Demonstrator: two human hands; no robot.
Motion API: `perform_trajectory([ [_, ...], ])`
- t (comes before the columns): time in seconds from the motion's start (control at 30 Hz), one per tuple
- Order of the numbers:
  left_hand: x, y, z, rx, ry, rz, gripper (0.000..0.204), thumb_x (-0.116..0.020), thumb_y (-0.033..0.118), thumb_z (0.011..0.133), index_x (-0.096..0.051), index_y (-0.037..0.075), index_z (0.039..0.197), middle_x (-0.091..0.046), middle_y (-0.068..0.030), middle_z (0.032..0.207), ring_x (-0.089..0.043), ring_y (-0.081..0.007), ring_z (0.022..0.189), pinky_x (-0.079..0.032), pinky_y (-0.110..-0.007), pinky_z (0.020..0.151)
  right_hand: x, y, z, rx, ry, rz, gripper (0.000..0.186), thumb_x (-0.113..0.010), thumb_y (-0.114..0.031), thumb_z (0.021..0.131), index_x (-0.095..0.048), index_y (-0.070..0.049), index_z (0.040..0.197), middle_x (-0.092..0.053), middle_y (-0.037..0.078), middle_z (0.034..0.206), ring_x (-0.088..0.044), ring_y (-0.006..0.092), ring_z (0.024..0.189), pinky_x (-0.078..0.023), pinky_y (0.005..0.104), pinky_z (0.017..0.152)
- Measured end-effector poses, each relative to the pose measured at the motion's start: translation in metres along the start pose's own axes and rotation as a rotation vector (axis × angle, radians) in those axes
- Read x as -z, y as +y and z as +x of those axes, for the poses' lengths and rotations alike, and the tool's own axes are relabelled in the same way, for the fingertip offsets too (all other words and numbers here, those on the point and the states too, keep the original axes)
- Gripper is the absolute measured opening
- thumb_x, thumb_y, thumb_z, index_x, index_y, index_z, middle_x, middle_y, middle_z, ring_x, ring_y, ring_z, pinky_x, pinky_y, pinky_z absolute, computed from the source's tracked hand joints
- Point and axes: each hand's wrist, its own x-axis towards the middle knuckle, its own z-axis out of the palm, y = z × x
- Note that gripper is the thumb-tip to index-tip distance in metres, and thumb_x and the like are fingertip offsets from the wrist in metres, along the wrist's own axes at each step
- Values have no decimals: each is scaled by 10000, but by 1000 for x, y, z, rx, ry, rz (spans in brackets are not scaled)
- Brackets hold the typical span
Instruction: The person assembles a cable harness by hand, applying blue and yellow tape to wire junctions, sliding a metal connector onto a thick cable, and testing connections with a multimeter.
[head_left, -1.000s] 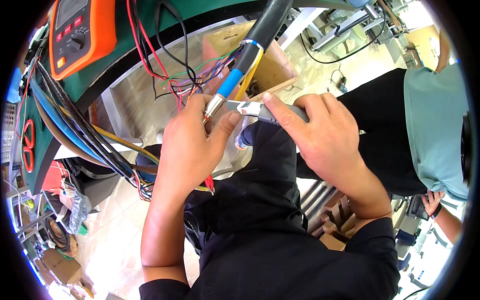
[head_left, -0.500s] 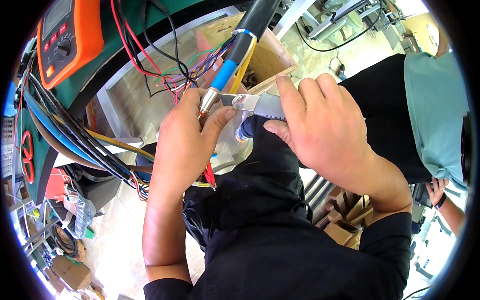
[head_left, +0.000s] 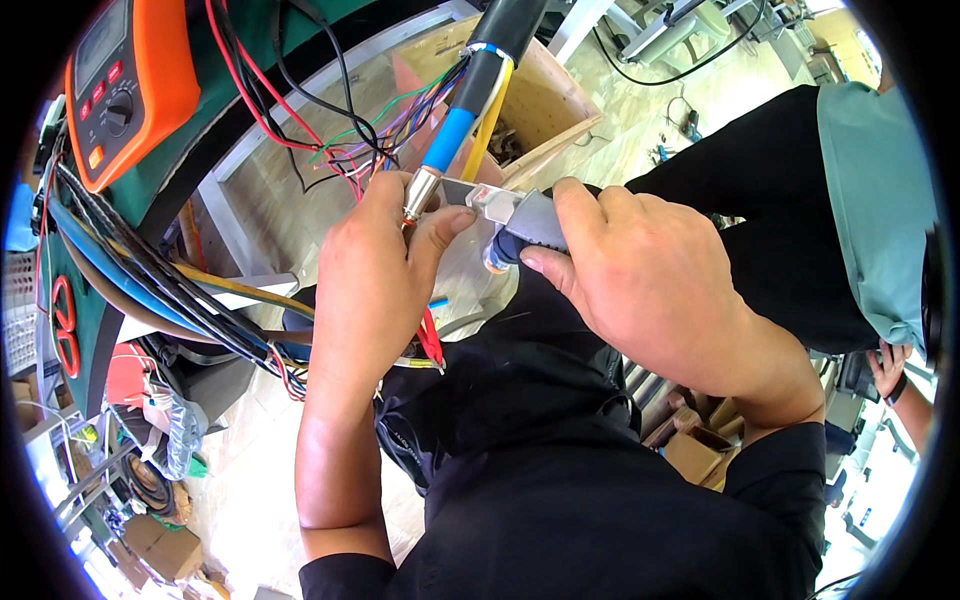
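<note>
My left hand (head_left: 372,262) is closed round the bare metal end (head_left: 421,192) of a thick cable. Above that end the cable has a blue band (head_left: 449,139) and a black jacket (head_left: 512,28). In my right hand (head_left: 640,270) is a grey utility knife (head_left: 541,222), its blade pointing left against the cable at the lower edge of the blue band. My left thumb rests close beside the blade. A yellow wire (head_left: 490,120) runs along the cable from a tie. My left fingers hide part of the metal end.
An orange meter (head_left: 160,95) lies on the green tabletop (head_left: 215,120) at upper left, with red-handled scissors (head_left: 65,325) farther down. Loose thin wires (head_left: 375,150) hang beside the cable. Behind it stands a wooden box (head_left: 555,110). A person in a light green shirt (head_left: 880,200) is at right.
The knife has shifted slightly left and down, its blade now lying across the cable's lower part. Both hands stay closed on what they hold, and the whole view has tilted a little.
</note>
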Motion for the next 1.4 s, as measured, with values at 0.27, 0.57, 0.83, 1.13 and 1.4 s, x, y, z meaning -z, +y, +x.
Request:
perform_trajectory([
  [0.27,0,2,1,5,-18,-12,339,-723,258,860,-539,-23,899,-649,-210,756,-639,-410,719,-476,-441,627,-5,-4,-5,-83,30,55,404,-710,-329,829,-585,-12,1046,-561,89,665,-591,263,550,-466,357,489],
  [0.57,7,4,3,39,-135,-86,350,-708,233,874,-530,-38,1007,-623,-202,766,-599,-363,667,-472,-410,629,-8,-6,-8,-114,54,72,439,-718,-334,819,-590,-10,1086,-554,87,671,-587,256,558,-470,352,506],
  [0.83,16,11,11,2,-235,0,460,-739,227,851,-519,-22,1168,-572,-99,814,-522,-172,745,-447,-327,697,-11,-11,-9,-142,86,43,460,-729,-347,805,-598,-12,1093,-551,74,673,-584,233,553,-465,335,491],
  [1.13,13,5,20,-166,-236,82,447,-743,218,847,-526,-7,1167,-581,-129,847,-507,-164,773,-449,-329,709,-11,-13,-9,-172,85,28,461,-728,-347,808,-599,-16,1101,-549,73,666,-587,231,553,-464,339,489],
  [1.4,2,5,21,-81,-240,-189,395,-678,265,909,-552,-30,1139,-599,-89,827,-536,-130,699,-441,-263,641,-6,1,-14,-168,47,59,434,-716,-337,817,-605,-30,1103,-570,89,695,-611,251,622,-474,353,536],
])
